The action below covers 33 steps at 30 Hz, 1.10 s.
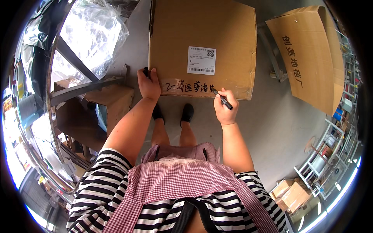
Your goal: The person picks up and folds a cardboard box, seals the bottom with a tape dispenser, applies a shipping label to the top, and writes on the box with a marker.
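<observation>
A large brown cardboard box (221, 31) is in front of me, with a white printed label (201, 60) on its face. Along its near edge runs a line of black handwriting (190, 86). My right hand (226, 106) is closed round a black marker pen (223, 99), whose tip meets the cardboard at the right end of the writing. At the box's near left corner, my left hand (149, 84) is closed, with a small black marker cap (146, 71) between its fingers and thumb.
Another printed cardboard box (299, 54) leans at the right. On the left, a metal frame (83, 91) carries clear plastic wrap (91, 31), with an opened carton (107, 99) beneath. A metal trolley (322, 159) and small cartons (291, 194) are at the lower right. My feet (187, 112) are below the box.
</observation>
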Tool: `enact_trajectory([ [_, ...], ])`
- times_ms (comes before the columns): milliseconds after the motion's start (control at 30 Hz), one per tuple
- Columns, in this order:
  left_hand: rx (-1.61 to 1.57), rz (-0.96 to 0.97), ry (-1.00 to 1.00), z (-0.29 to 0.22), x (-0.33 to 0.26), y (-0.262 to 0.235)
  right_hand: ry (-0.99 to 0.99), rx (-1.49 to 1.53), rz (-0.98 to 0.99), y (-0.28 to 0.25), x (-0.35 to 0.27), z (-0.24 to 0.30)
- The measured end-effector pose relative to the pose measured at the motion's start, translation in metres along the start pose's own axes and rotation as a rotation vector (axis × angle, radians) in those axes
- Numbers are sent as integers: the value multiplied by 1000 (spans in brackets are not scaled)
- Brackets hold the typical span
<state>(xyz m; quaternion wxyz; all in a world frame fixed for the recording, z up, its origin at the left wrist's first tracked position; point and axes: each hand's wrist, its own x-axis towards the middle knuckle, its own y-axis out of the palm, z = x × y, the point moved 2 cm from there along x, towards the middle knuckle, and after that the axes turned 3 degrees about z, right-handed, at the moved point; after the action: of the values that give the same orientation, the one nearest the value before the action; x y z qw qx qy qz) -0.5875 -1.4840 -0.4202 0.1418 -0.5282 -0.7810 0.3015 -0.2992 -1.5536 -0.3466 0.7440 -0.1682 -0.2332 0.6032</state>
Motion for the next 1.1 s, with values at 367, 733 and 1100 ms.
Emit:
enact_trajectory([
  [367,9,-20,2,4,0,2,-71,-17,54,0,-5,-2],
  [733,-3,-6,-10,9,1,3,-47,12,18,-3,-8,-5],
  [1100,-6,0,-14,7,0,2,-30,17,32,-9,-6,-11],
])
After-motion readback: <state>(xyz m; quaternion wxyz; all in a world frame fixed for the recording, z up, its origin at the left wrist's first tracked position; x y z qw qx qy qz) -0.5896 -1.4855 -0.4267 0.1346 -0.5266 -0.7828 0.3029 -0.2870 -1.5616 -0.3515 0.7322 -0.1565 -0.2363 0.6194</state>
